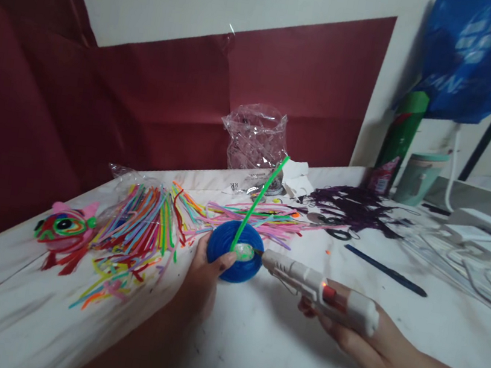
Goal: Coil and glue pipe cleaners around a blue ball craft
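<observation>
My left hand (pixel 205 276) grips a blue coiled disc (pixel 236 251) with a light green centre, my thumb pressed on its face. A green strip (pixel 262 194) rises from the disc's middle toward the upper right. My right hand (pixel 344 326) is wrapped round a white hot glue gun (pixel 322 289), whose nozzle touches the disc's green centre. A red light glows on the gun's side.
A heap of colourful strips (pixel 148 225) lies on the white table (pixel 249 355), with a red and pink coiled figure (pixel 65 230) at its left. Behind stand a crumpled clear bag (pixel 256 140), purple threads (pixel 352 205), a green can (pixel 397 141), a blue pen (pixel 386 271) and white cables (pixel 482 254).
</observation>
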A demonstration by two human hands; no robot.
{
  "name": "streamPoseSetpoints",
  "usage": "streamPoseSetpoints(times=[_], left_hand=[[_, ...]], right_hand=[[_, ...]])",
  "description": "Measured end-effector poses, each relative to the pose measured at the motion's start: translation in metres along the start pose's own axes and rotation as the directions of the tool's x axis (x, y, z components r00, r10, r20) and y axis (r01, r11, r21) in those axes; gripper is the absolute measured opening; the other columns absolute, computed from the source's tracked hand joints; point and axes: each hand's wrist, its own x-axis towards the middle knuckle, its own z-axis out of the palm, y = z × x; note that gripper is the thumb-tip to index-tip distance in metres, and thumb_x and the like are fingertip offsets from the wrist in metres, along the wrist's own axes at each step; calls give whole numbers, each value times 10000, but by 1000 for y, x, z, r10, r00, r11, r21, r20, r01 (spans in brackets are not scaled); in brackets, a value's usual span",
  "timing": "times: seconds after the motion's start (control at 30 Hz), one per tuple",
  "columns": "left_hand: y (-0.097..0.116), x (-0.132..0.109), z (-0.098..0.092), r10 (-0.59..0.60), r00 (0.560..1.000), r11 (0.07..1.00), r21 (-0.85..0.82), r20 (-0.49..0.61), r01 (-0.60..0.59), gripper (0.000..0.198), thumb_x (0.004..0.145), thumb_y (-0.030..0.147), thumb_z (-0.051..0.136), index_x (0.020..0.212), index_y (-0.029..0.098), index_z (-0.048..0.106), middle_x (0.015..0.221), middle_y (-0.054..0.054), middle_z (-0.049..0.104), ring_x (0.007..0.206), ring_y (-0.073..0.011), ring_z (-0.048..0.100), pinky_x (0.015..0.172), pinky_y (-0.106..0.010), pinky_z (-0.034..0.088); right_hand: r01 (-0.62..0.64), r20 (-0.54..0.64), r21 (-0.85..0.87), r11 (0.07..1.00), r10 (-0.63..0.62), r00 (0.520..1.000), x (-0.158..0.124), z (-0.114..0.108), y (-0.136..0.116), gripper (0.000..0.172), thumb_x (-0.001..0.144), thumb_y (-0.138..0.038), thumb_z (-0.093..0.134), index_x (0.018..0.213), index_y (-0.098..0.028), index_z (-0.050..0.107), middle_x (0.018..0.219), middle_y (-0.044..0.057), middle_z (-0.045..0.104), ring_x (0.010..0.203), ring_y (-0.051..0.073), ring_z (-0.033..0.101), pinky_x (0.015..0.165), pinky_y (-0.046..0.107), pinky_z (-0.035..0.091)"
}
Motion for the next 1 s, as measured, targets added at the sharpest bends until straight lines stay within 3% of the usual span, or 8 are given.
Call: streamPoseSetpoints(times=[0.53, 0.77, 1.0], left_hand=[[-2, 0, 1, -9, 998, 1000, 15, 56, 8, 706, 587, 257, 798, 1221, 200, 493, 1014, -64, 686, 910, -225, 643, 832, -346, 494], [0, 0, 4, 16, 1000, 1000, -6, 19, -16, 658, 588, 262, 787, 1183, 196, 514, 976, -52, 693, 900, -222, 645, 830, -342, 488], [1, 0, 2, 17, 1000, 1000, -10, 24, -17, 666, 591, 259, 781, 1193, 193, 503, 973, -53, 691, 906, -236, 652, 840, -363, 487]], right_hand=[[13, -17, 89, 996, -11, 1000, -6, 4, 11, 148, 876, -306, 513, 824, -211, 614, 694, 41, 641, 706, 196, 655, 579, 253, 550], [29, 3, 53, 998, -29, 1000, -6, 3, 9, 160, 876, -274, 520, 909, -203, 659, 823, 79, 701, 764, 209, 671, 579, 258, 553], [33, -10, 61, 998, -33, 999, -8, 6, 11, 158, 897, -269, 485, 865, -213, 629, 770, 64, 666, 776, 213, 666, 572, 253, 546]])
